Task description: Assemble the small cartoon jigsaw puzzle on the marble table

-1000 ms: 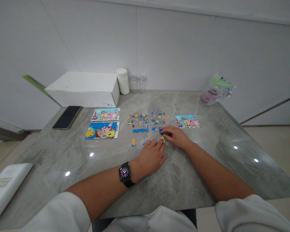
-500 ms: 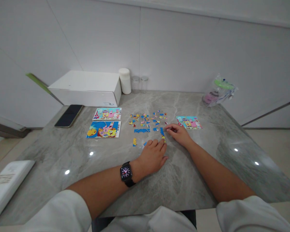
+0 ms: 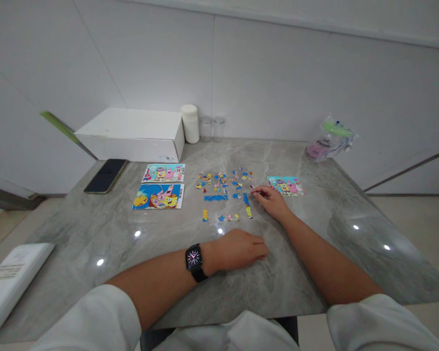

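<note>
My left hand (image 3: 244, 249), a watch on its wrist, rests on the table just in front of the jigsaw pieces, its fingers curled together. I see nothing in it; its palm is hidden. Beside the right end of the puzzle, my right hand (image 3: 272, 201) has thumb and forefinger pinched together; whether a piece is between them is too small to tell. Closest to it stands a joined upright strip of blue and yellow pieces (image 3: 248, 205). A joined blue strip (image 3: 215, 198) lies left of that. Several loose puzzle pieces (image 3: 219, 180) are scattered behind, and a yellow piece (image 3: 205, 215) lies front left.
Two picture cards, one pale (image 3: 163, 173) and one blue (image 3: 158, 196), lie to the left, another card (image 3: 287, 186) to the right. Behind are a white box (image 3: 131, 134), a white bottle (image 3: 190, 124), two glass jars and a bagged cup (image 3: 329, 139). A phone (image 3: 106, 176) lies far left.
My left hand has drawn back toward me and to the right, off the puzzle, and its fingers have curled in. Small pieces it covered now show. My right hand has hardly moved.
</note>
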Available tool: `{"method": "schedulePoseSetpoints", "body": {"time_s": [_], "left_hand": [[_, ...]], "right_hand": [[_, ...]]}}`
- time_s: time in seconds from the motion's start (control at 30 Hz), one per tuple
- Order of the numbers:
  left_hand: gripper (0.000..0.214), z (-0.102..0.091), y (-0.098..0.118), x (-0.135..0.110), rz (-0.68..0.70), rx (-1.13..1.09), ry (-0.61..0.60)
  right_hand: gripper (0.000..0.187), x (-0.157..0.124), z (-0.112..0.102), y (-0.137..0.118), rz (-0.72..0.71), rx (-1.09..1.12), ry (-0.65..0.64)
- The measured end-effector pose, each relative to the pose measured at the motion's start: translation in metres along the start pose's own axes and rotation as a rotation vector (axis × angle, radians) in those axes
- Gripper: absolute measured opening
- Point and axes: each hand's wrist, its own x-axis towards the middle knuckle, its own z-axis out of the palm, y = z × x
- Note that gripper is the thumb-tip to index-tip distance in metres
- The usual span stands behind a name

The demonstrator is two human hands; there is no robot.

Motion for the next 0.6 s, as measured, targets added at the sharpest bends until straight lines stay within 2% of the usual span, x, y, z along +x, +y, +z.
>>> {"method": "schedulePoseSetpoints", "body": {"time_s": [0.17,0.27,0.37,0.47,0.6], "left_hand": [[0.041,0.004,-0.002,0.000,-0.068,-0.065,0.005],[0.050,0.003,-0.001,0.001,-0.062,-0.099,-0.002],[0.052,0.001,-0.001,0.002,-0.068,-0.121,0.017],[0.052,-0.001,-0.002,0.001,-0.070,-0.122,0.022],[0.052,0.001,-0.005,0.000,-0.056,-0.104,-0.012]], "right_hand": [[0.039,0.000,0.001,-0.002,0.085,0.069,0.016],[0.040,0.004,-0.005,-0.005,0.111,0.061,0.116],[0.037,0.014,-0.013,-0.013,0.067,0.027,0.190],[0.028,0.028,-0.016,-0.029,-0.049,-0.095,0.111],[0.015,0.047,-0.001,-0.056,-0.251,-0.369,-0.143]]}}
